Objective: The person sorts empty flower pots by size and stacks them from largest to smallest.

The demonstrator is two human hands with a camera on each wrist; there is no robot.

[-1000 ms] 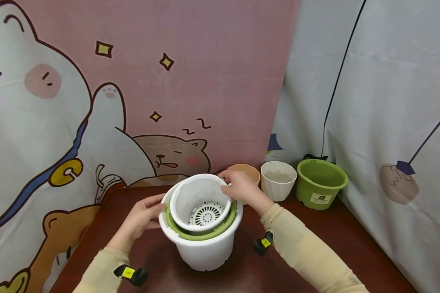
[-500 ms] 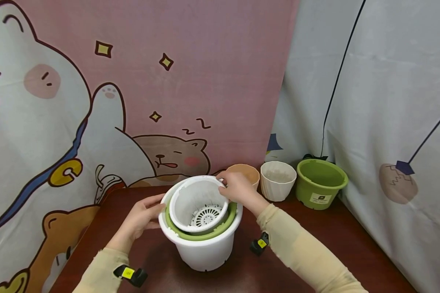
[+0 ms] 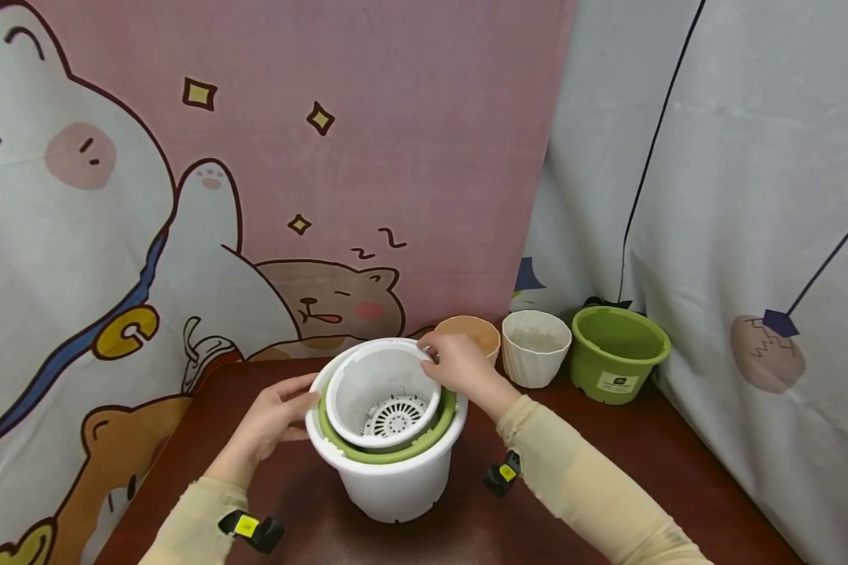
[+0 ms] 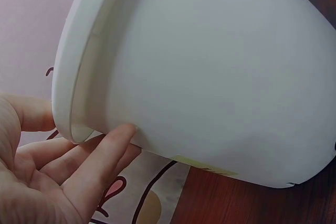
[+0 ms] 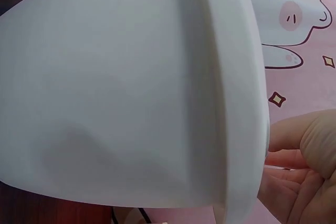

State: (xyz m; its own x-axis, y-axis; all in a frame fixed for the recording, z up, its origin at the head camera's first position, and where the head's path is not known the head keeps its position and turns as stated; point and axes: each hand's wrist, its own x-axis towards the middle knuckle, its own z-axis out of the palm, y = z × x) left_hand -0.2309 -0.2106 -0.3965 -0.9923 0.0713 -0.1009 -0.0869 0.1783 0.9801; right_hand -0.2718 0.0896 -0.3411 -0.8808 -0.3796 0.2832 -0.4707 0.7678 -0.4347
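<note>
The inner pot (image 3: 381, 383) is nested in the middle pot (image 3: 449, 410), within the outer pot (image 3: 396, 494) on the bench (image 3: 572, 486), mouth up, axis near vertical. Its rim is pinched at two o'clock by the right hand (image 3: 462, 369), presumably for guiding; the outer pot is gripped at nine by the left hand (image 3: 275, 412), apparently for steadying. Toward two o'clock are lined a peach pot (image 3: 484, 334), fluted pot (image 3: 535, 357) and green pot (image 3: 620, 367).

Lit softly and evenly in the head view. Greyer at both wrists, faintly shadowed across the outer white pot (image 5: 126, 93).
</note>
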